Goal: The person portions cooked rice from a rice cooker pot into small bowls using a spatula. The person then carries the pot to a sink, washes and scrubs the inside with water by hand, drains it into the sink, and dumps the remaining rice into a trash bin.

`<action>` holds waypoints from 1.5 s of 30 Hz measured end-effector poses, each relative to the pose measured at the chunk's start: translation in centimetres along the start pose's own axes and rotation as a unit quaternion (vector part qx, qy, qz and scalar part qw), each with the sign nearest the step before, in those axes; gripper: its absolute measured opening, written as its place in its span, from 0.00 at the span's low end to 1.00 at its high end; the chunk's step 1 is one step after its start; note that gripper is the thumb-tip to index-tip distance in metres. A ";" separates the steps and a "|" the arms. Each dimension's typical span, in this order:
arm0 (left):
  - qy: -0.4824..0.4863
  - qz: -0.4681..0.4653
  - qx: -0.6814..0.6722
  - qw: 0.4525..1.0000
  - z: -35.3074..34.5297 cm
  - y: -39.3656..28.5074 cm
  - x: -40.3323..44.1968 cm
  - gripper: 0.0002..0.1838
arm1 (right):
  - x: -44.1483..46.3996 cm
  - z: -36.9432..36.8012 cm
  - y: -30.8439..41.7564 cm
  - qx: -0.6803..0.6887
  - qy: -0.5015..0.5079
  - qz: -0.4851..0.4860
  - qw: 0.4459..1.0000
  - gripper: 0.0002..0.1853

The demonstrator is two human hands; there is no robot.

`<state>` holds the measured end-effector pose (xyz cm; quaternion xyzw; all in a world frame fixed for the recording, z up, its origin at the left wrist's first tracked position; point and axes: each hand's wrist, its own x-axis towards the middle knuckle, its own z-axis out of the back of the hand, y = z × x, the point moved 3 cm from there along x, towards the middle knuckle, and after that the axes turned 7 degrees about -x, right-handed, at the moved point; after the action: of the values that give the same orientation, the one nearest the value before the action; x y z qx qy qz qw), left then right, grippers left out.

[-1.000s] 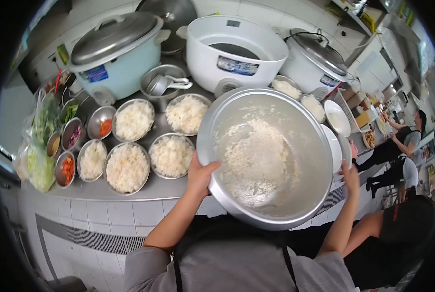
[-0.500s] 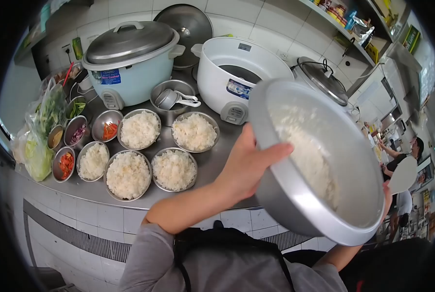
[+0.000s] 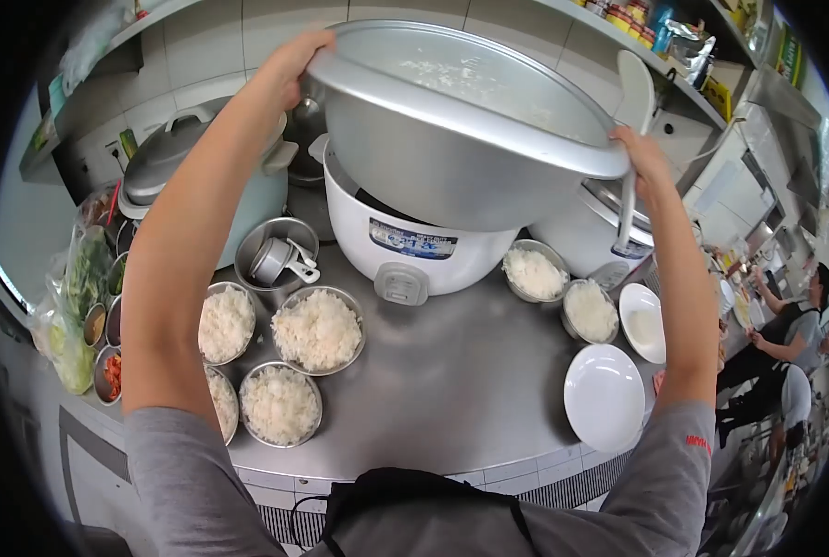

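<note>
My left hand (image 3: 294, 63) grips the left rim of a large silver inner pot (image 3: 451, 158), with rice grains (image 3: 451, 79) showing inside. On the pot's right rim is my right hand (image 3: 644, 162), which also holds a white rice paddle (image 3: 635, 88) pointing upward. Slightly tilted, the pot hangs at the mouth of a white rice cooker (image 3: 414, 251); its lower part hides most of the opening. I cannot tell whether its base sits inside. Bowls of cooked rice (image 3: 318, 330) stand on the steel counter below my left arm.
A covered pale blue rice cooker (image 3: 257, 209) is at left. Measuring cups (image 3: 275, 260) lie in a metal bowl. Small rice bowls (image 3: 535, 271) and a white oval plate (image 3: 604, 397) stand at right. Another person (image 3: 790, 325) is at far right, beneath shelving.
The inner pot has moved from the right side, steeply tilted, to above the white rice cooker, more level. Both hands rose with it; my view has turned right.
</note>
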<state>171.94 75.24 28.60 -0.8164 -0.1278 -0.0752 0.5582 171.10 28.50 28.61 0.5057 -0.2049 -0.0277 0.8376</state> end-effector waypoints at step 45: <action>-0.491 0.169 0.090 0.850 15.1 22.5 -47.5 0.25 | -27.7 -33.3 -13.3 -0.133 0.322 0.222 0.911 0.17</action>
<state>132.79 75.63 -9.64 -0.7021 -0.2518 0.4430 0.4975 160.28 56.91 -5.07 0.3128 -0.0256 0.2966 0.9020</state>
